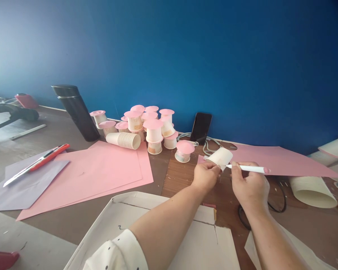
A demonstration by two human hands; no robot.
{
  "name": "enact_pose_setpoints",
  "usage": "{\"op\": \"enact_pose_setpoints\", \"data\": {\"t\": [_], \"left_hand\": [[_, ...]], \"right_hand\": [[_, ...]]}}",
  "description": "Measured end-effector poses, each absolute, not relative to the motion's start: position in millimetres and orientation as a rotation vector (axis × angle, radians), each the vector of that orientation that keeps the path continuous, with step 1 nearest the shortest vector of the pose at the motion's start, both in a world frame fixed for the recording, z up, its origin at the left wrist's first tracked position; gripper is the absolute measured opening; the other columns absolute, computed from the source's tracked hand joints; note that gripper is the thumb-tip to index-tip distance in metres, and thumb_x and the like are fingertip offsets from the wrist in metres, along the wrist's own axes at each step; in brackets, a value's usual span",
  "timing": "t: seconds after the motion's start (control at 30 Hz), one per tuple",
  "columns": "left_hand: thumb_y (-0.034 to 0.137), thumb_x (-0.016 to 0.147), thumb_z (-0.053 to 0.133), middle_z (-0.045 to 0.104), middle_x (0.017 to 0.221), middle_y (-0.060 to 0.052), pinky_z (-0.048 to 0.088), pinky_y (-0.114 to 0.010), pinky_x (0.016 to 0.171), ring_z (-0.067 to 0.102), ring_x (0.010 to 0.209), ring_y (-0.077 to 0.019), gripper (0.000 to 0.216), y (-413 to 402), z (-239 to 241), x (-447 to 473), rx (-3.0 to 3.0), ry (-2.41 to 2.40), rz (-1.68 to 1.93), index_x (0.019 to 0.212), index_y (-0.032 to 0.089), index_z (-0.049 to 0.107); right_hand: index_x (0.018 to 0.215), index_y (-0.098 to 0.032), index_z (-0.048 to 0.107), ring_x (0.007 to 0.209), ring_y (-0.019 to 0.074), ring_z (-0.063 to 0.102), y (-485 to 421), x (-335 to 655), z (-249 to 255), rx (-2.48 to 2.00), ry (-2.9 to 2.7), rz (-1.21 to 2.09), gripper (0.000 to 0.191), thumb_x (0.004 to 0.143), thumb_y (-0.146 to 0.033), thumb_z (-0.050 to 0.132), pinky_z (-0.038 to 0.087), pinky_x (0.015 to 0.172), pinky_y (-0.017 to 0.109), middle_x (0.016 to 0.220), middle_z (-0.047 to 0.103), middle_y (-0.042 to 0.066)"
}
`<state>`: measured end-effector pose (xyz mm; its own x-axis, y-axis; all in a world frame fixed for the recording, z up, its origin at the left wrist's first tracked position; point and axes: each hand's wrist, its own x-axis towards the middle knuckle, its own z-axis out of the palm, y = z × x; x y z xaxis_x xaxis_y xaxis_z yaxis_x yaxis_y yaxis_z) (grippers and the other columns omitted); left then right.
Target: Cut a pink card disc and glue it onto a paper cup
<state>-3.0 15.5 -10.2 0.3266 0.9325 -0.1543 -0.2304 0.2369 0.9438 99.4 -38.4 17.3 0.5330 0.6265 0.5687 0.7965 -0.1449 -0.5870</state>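
My left hand [207,174] is closed on a white paper cup [220,156], which is tilted above the desk. A white marker pen [249,168] with a pinkish end is gripped in my right hand [249,185], its tip close to the cup's lower right side; I cannot tell whether it touches. To the left of the cup stands a small white cup with a pink paper disc on top [185,150]. Several similar cups with pink discs [153,129] are grouped and partly stacked near the wall.
A nested stack of paper cups [123,140] lies on pink paper sheets [101,168]. Left are a red utility knife [42,159] and a dark flask [76,112]. A phone [201,127] leans on the wall. White board [208,247] lies under my left arm; a larger paper cup [312,191] lies right.
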Motion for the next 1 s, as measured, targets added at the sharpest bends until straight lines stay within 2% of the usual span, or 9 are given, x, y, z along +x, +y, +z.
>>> {"op": "enact_pose_setpoints", "data": {"t": [0.27, 0.5, 0.7, 1.0], "left_hand": [[0.013, 0.076, 0.062, 0.059, 0.056, 0.001, 0.046, -0.022, 0.062, 0.052, 0.055, -0.0098, 0.017, 10, -3, -4, 0.991, 0.872, 0.922, 0.059, 0.014, 0.065], [0.014, 0.079, 0.062, 0.063, 0.063, -0.002, 0.052, -0.024, 0.071, 0.059, 0.064, -0.0121, 0.017, 16, -10, -2, 0.901, 0.835, 0.976, 0.063, 0.014, 0.068], [0.012, 0.078, 0.062, 0.062, 0.062, -0.003, 0.053, -0.025, 0.070, 0.060, 0.064, -0.0123, 0.018, 13, -5, -3, 0.859, 0.813, 0.920, 0.061, 0.014, 0.067], [0.008, 0.081, 0.061, 0.066, 0.068, -0.006, 0.054, -0.025, 0.071, 0.063, 0.068, -0.0131, 0.019, 12, 6, -9, 0.713, 0.781, 0.978, 0.065, 0.011, 0.070]], "right_hand": [[0.085, -0.022, 0.061, 0.071, 0.0271, 0.065, -40, 97, 16, -1.766, -1.241, -0.232, 0.030, 0.084, -0.051, 0.054, 0.044, 0.069, 0.036, 0.073, 0.069, 0.008], [0.074, -0.023, 0.058, 0.068, 0.0287, 0.063, -39, 98, 18, -1.858, -1.174, -0.240, 0.025, 0.079, -0.048, 0.054, 0.043, 0.068, 0.038, 0.067, 0.066, 0.008], [0.082, -0.023, 0.061, 0.072, 0.0282, 0.065, -40, 97, 17, -1.795, -1.198, -0.241, 0.029, 0.082, -0.051, 0.053, 0.044, 0.069, 0.036, 0.071, 0.069, 0.007], [0.076, -0.024, 0.059, 0.070, 0.0290, 0.063, -39, 98, 19, -1.891, -1.153, -0.200, 0.025, 0.078, -0.048, 0.053, 0.043, 0.069, 0.038, 0.069, 0.068, 0.008]]}}
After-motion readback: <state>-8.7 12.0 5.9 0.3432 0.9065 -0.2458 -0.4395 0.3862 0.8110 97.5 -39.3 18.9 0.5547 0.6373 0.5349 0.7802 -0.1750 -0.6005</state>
